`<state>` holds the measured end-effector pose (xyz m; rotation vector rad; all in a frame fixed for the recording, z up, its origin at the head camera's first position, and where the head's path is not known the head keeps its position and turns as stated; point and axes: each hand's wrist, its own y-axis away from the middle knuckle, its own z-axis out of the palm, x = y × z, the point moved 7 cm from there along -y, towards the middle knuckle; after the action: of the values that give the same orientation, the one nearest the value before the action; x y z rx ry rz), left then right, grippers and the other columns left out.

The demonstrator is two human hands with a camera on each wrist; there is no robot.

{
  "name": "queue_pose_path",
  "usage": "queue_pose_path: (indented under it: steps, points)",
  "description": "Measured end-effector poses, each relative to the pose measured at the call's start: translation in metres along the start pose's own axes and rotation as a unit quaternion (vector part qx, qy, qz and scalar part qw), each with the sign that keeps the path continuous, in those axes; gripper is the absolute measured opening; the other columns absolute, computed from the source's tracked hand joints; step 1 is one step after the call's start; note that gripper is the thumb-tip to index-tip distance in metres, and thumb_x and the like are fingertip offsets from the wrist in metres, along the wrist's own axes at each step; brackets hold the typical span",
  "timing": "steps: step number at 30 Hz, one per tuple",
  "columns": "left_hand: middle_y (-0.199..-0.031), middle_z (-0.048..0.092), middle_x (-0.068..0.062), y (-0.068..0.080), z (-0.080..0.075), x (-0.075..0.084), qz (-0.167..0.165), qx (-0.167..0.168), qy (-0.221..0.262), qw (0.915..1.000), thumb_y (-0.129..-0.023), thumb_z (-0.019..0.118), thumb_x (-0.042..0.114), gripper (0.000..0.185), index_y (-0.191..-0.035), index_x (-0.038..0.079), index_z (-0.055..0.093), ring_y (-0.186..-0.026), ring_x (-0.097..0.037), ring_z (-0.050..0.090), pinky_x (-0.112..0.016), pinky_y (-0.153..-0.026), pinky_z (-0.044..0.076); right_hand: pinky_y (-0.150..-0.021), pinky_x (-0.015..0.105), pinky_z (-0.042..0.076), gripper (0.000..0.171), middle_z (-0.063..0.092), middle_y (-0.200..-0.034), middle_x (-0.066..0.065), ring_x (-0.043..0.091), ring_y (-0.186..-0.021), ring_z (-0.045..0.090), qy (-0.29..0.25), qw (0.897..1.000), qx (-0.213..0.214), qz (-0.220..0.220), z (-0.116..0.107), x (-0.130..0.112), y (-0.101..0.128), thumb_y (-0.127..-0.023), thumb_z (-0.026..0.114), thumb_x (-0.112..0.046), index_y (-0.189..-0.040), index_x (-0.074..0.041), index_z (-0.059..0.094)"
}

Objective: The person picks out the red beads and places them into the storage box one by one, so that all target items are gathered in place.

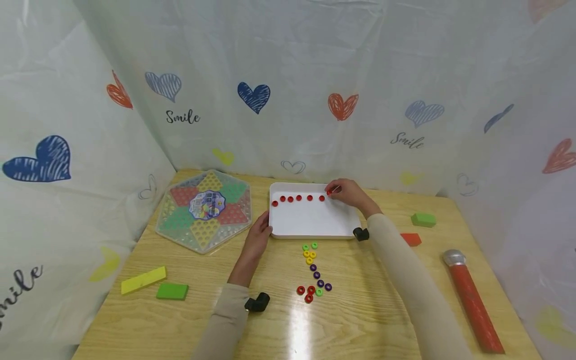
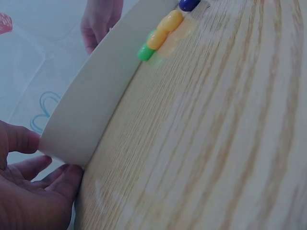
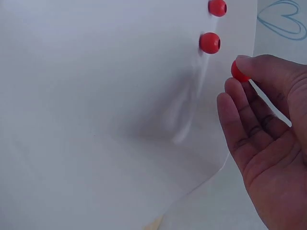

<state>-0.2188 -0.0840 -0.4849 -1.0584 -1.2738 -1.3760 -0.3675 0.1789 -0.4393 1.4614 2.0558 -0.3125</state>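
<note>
Right hand (image 1: 350,192) pinches red bead (image 3: 238,72) over tray (image 1: 315,222) far rim; bead may roll off. Left hand (image 1: 258,239), fingers relaxed, steadies tray corner.

Beige long sleeves (image 1: 405,270), bare hands

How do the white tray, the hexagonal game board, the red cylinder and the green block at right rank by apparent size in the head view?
1. hexagonal game board and white tray: too alike to rank.
2. red cylinder.
3. green block, far smallest.
</note>
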Motion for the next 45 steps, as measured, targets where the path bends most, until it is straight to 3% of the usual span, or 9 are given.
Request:
queue_pose_path:
  steps: [11,17,32,36,45]
  points:
    - [-0.153,0.034,-0.017,0.003,0.004,-0.005,-0.004,0.008,-0.004,0.9999,-0.099,0.041,0.002,0.053,-0.151,0.006,0.032,-0.140,-0.031,0.033,-0.043,-0.115,0.028,-0.088,0.040,0.049,0.019,0.066,-0.104,0.010,0.025,-0.095,0.056,0.039,0.999,-0.027,0.016,0.010,0.010,-0.004,-0.088,0.067,-0.005,-0.106,-0.006,0.069]
    - [-0.154,0.031,-0.018,0.001,0.004,-0.007,0.001,-0.003,-0.005,1.0000,-0.100,0.040,0.003,0.052,-0.151,0.006,0.029,-0.142,-0.032,0.030,-0.045,-0.116,0.026,-0.088,0.039,0.050,0.018,0.066,-0.104,0.010,0.024,-0.095,0.057,0.062,0.997,-0.044,0.016,0.012,0.009,-0.002,-0.089,0.066,-0.005,-0.106,-0.005,0.069]
    - [-0.154,0.033,-0.016,0.002,0.005,-0.010,-0.011,0.004,-0.012,0.9999,-0.100,0.041,0.004,0.053,-0.151,0.008,0.031,-0.141,-0.031,0.032,-0.044,-0.115,0.028,-0.092,0.041,0.049,0.027,0.064,-0.112,0.011,0.026,-0.101,0.056,0.051,0.997,-0.052,0.025,0.009,0.002,0.007,-0.089,0.065,-0.004,-0.116,-0.006,0.066]
    - [-0.154,0.033,-0.015,0.001,0.003,-0.011,-0.009,0.006,-0.010,0.9999,-0.100,0.041,0.004,0.052,-0.151,0.008,0.031,-0.142,-0.029,0.032,-0.043,-0.116,0.028,-0.091,0.041,0.050,0.028,0.064,-0.115,0.010,0.025,-0.102,0.058,0.041,0.998,-0.042,0.000,0.005,-0.008,0.013,-0.089,0.066,-0.006,-0.117,-0.007,0.066]
    - [-0.154,0.034,-0.014,-0.003,-0.001,-0.007,-0.007,0.009,-0.015,0.9998,-0.100,0.041,0.006,0.052,-0.151,0.009,0.030,-0.141,-0.027,0.032,-0.040,-0.116,0.028,-0.090,0.039,0.053,0.029,0.064,-0.116,0.009,0.019,-0.102,0.060,0.008,0.994,-0.025,-0.106,0.004,-0.049,0.046,-0.088,0.070,-0.011,-0.118,-0.009,0.067]
